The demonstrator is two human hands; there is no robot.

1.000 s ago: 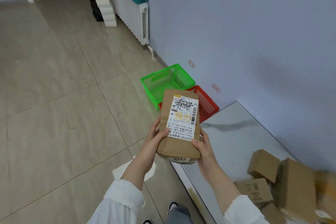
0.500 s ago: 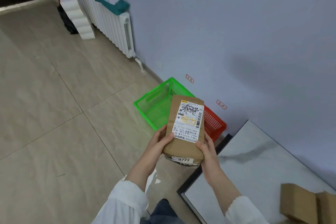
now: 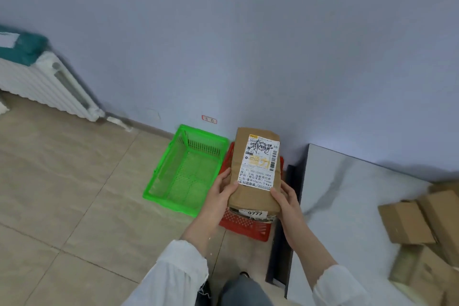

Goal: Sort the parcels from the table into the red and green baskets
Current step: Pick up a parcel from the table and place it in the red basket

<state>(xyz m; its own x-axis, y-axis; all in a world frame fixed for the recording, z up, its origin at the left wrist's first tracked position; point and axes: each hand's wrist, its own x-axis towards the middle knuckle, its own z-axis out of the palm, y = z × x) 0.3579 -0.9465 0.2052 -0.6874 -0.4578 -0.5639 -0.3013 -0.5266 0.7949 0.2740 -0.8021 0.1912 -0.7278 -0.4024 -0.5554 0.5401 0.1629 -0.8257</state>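
Head view: left hand [image 3: 218,191], right hand [image 3: 286,200] fingers [image 3: 276,192] grip one parcel [image 3: 239,156]; green basket [image 3: 161,176], red basket [image 3: 248,229].

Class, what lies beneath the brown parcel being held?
The red basket sits beneath the parcel. The parcel and the left hand cover most of its inside, so its contents cannot be seen.

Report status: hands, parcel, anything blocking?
Gripping: left hand and right hand hold parcel. Parcel above red basket, green basket beside it. Nothing blocking seen.
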